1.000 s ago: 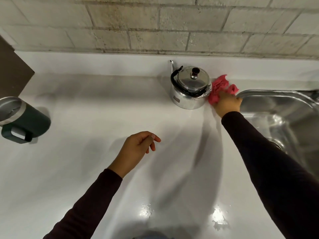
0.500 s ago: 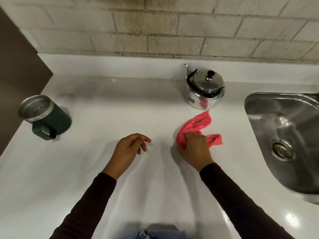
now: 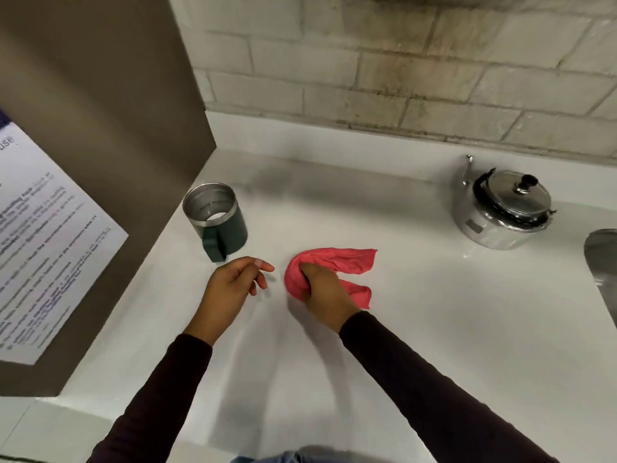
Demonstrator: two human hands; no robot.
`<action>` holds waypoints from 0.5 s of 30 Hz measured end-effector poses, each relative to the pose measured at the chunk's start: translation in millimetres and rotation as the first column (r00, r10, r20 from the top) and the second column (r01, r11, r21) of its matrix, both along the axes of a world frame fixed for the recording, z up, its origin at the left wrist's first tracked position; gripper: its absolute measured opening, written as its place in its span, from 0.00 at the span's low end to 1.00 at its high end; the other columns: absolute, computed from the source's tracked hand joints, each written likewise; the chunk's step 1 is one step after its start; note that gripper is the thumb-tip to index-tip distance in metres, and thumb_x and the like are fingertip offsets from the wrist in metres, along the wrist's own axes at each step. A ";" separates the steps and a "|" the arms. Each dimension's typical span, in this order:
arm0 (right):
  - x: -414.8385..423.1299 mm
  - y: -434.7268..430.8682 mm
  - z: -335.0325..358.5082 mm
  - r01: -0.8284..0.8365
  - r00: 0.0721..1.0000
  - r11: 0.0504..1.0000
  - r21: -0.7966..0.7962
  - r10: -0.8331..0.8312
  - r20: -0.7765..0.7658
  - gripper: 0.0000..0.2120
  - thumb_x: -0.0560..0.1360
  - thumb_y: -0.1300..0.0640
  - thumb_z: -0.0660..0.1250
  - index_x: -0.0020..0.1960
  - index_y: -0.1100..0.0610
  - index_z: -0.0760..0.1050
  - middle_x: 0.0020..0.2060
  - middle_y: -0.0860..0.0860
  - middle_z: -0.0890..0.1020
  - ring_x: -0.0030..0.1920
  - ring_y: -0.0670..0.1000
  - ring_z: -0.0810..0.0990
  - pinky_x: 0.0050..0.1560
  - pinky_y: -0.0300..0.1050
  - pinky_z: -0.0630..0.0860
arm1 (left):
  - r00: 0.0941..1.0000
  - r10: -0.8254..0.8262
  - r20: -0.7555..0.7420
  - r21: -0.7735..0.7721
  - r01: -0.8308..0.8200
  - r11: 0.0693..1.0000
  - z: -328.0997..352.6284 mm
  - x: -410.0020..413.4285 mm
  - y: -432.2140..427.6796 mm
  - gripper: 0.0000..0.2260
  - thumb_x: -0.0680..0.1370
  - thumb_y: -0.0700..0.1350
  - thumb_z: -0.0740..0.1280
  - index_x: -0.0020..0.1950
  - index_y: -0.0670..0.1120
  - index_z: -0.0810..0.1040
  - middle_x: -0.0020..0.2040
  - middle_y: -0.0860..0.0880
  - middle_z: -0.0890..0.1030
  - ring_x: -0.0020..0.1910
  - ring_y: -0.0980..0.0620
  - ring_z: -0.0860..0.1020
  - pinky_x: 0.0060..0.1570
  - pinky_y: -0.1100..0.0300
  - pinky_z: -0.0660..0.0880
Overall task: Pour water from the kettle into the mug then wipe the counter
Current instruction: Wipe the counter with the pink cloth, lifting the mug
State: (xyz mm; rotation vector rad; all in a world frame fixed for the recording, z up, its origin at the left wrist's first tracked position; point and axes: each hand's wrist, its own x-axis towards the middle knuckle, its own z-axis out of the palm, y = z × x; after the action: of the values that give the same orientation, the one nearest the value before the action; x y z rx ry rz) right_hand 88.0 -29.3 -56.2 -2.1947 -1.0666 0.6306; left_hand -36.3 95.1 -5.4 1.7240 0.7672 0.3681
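My right hand grips a pink cloth and presses it onto the white counter near the middle. My left hand hovers just left of the cloth, fingers loosely curled and holding nothing. A dark green mug with a steel inside stands upright at the left, just beyond my left hand, with some water in it. The shiny steel kettle with a black handle and lid knob stands at the back right, well away from both hands.
A brown side panel with a printed paper sheet bounds the counter on the left. A brick wall runs along the back. The steel sink's edge shows at the far right.
My right hand has dragged the pink cloth from beside the kettle leftward across the counter to the middle. The view has swung left, bringing the mug closer. My left hand has stayed loosely curled.
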 end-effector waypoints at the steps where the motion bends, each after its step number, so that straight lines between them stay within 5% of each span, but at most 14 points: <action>1: -1.3 12.3 -0.4 -0.009 1.000 1.000 0.005 0.009 -0.014 0.12 0.70 0.69 0.63 0.52 0.60 0.74 0.47 0.56 0.78 0.44 0.48 0.70 0.47 0.44 0.68 | 1.000 0.015 0.004 0.005 -0.015 1.000 -1.2 -3.7 7.8 0.15 0.80 0.41 0.58 0.40 0.51 0.82 0.31 0.52 0.79 0.28 0.61 0.73 0.31 0.73 0.71; 3: -3.2 30.4 -1.3 -0.014 0.998 1.000 0.006 0.014 -0.056 0.16 0.73 0.64 0.66 0.61 0.59 0.70 0.53 0.57 0.79 0.47 0.48 0.71 0.50 0.43 0.70 | 0.998 0.067 0.008 0.011 -0.067 0.998 -4.5 -8.9 20.1 0.15 0.80 0.42 0.58 0.39 0.53 0.81 0.32 0.54 0.80 0.30 0.61 0.74 0.32 0.73 0.72; 6: 1.2 41.6 4.4 0.081 0.989 0.992 0.094 -0.069 -0.130 0.15 0.73 0.59 0.68 0.57 0.56 0.69 0.44 0.50 0.79 0.43 0.49 0.77 0.45 0.45 0.74 | 0.964 0.261 0.059 -0.012 -0.260 0.965 -13.4 -14.0 36.2 0.10 0.79 0.43 0.59 0.41 0.51 0.78 0.39 0.52 0.80 0.40 0.55 0.77 0.39 0.64 0.75; 8: 11.0 37.5 7.4 0.082 0.991 0.980 0.183 -0.099 0.088 0.14 0.70 0.53 0.70 0.52 0.54 0.70 0.43 0.46 0.79 0.43 0.46 0.76 0.45 0.42 0.70 | 0.916 0.392 0.085 -0.064 -0.387 0.920 -18.3 -12.9 44.9 0.03 0.78 0.44 0.61 0.46 0.47 0.73 0.44 0.49 0.78 0.48 0.47 0.78 0.46 0.53 0.77; 11: 21.1 29.3 1.5 -0.185 0.873 0.982 0.043 0.144 0.466 0.26 0.69 0.40 0.67 0.65 0.46 0.70 0.62 0.49 0.76 0.63 0.55 0.71 0.63 0.54 0.64 | 0.865 0.501 0.031 -0.156 -0.491 0.857 -19.8 -4.5 56.8 0.07 0.77 0.49 0.64 0.45 0.47 0.70 0.42 0.50 0.76 0.46 0.48 0.75 0.54 0.48 0.73; 15: 26.0 24.8 -21.7 -0.374 0.806 0.907 -0.192 0.421 0.416 0.29 0.76 0.39 0.59 0.74 0.44 0.58 0.77 0.51 0.57 0.77 0.57 0.49 0.75 0.65 0.45 | 0.916 0.397 -0.067 -0.336 -0.395 0.855 -17.0 7.5 70.0 0.13 0.77 0.54 0.62 0.38 0.47 0.75 0.39 0.50 0.76 0.42 0.53 0.75 0.47 0.55 0.76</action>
State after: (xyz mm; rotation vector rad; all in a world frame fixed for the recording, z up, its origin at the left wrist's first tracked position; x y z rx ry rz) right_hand 114.0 -4.6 -77.9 -2.2766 -1.8103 0.3522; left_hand -28.8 165.2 -22.5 1.2302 1.1190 0.4862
